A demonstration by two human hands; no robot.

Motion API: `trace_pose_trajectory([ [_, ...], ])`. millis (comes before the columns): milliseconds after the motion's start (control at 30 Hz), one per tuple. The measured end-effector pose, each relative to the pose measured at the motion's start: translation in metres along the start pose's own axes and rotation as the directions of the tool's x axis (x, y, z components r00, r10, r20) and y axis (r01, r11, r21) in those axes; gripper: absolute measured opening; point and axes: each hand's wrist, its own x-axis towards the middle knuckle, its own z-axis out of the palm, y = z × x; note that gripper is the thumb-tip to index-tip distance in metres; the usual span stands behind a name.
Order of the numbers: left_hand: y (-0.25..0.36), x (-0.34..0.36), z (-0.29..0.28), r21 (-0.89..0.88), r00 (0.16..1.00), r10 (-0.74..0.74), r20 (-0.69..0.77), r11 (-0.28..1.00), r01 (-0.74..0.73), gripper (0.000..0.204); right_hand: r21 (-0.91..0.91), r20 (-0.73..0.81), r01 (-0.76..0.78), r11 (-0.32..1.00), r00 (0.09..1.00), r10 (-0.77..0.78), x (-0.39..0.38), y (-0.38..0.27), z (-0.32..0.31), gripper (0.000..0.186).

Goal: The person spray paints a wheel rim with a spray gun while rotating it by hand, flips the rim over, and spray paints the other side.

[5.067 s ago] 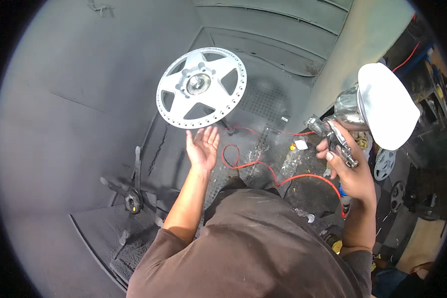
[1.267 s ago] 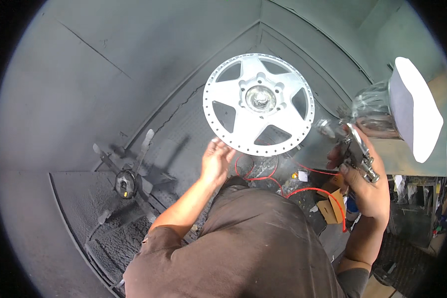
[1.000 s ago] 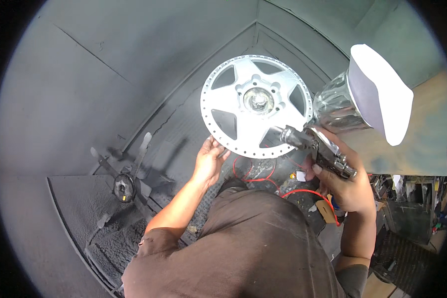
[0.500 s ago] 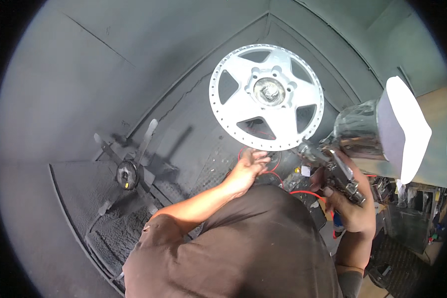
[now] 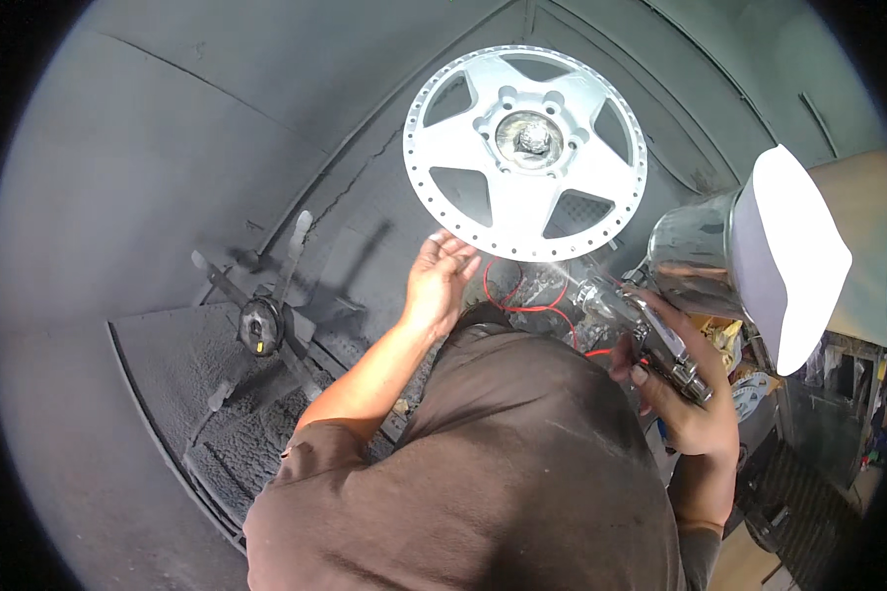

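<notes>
Silver wheel (image 5: 512, 179) is lying at 1 o'clock from left hand (image 5: 441, 283), 11 o'clock from right hand (image 5: 698, 409) (round, no long axis). Left is sitting nearer, half-curled at wheel's 7 o'clock edge, can't tell if holding; right is gripping a spray gun (image 5: 650, 335).

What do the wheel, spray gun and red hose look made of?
Wheel: probably metal, pale silver coat with an even, soft sheen. Spray gun: likely polished metal, from its bright glints. Red hose: perhaps rubber or plastic, given its loose curves; finish unclear.
</notes>
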Motion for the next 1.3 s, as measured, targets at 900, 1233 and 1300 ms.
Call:
trace_pose_trajectory([
  [900,0.028,0.013,-0.004,0.098,0.996,-0.041,0.078,0.995,0.034,0.055,-0.032,-0.024,-0.031,0.999,0.999,0.03,0.038,-0.016,0.017,0.062],
  [1233,0.006,-0.003,0.02,0.087,0.978,-0.174,0.116,0.983,0.165,0.056,-0.032,-0.103,-0.028,0.999,0.994,0.024,0.042,-0.017,0.024,0.06],
  [1300,-0.002,-0.004,0.022,0.181,0.959,-0.22,0.178,0.965,0.188,0.057,-0.047,-0.06,-0.033,0.998,0.998,0.03,0.045,-0.02,0.022,0.06],
])
